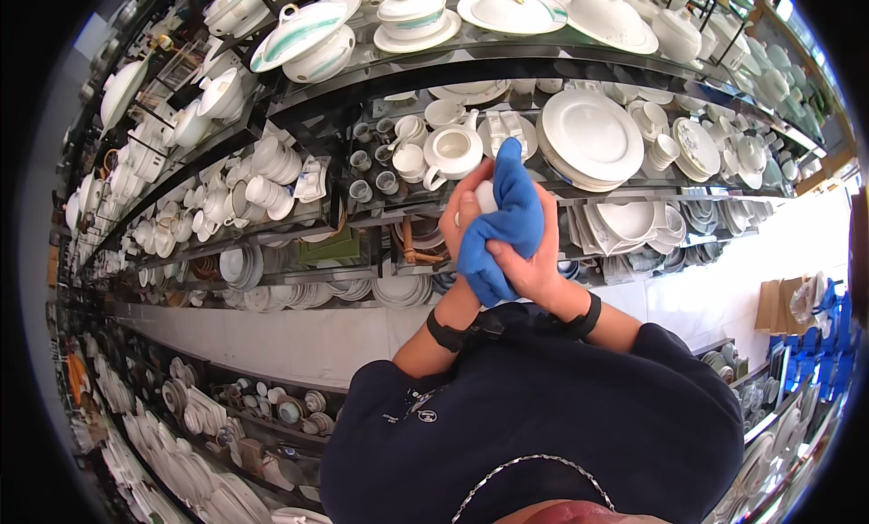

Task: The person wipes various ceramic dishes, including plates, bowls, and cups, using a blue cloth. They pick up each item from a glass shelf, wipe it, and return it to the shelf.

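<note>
My left hand (451, 220) curls around a small white ceramic piece (486, 197), mostly covered, so its exact kind is hard to tell. Against that piece my right hand (538, 269) presses a bunched blue cloth (517, 208), the thumb lying over a fold. One end of the cloth sticks up past the fingers, and another hangs over the left wrist. Just beyond my hands, a white teapot (453, 151) with an uncovered top stands on a dark glass shelf (360, 215). Right of the teapot, small white dishes (506, 125) rest on a plate.
A stack of white plates (592, 136) stands right of my hands. Small glasses (361, 161) and white cups (410, 163) are at the left. Lidded tureens (411, 13) line the shelf above. Bowls (626, 220) sit lower down. Behind me are more crockery shelves (271, 429).
</note>
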The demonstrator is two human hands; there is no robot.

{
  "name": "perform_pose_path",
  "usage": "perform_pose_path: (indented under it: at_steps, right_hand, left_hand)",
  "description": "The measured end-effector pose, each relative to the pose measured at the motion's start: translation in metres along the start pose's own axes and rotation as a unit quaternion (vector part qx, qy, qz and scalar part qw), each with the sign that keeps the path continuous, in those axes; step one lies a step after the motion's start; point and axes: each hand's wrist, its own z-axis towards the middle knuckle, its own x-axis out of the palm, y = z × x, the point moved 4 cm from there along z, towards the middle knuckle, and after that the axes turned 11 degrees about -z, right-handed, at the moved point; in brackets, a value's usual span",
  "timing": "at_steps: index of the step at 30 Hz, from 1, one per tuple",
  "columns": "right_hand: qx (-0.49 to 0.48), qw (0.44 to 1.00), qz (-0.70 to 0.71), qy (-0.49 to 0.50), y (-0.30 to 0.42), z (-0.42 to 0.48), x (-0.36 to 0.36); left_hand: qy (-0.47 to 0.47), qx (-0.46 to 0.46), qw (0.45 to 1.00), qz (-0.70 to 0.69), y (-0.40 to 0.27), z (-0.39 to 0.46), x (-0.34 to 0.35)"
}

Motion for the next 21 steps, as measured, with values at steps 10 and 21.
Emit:
perform_pose_path:
  at_steps: [10,21]
  right_hand:
    - [0.278,0.936,0.214,0.016,0.003,0.018,-0.006]
    - [0.012,0.997,-0.046,0.068,0.005,-0.001,0.003]
  left_hand:
    - [0.076,0.288,0.921,0.251,-0.007,0.001,-0.002]
    - [-0.021,0.111,0.954,0.277,-0.011,-0.012,-0.014]
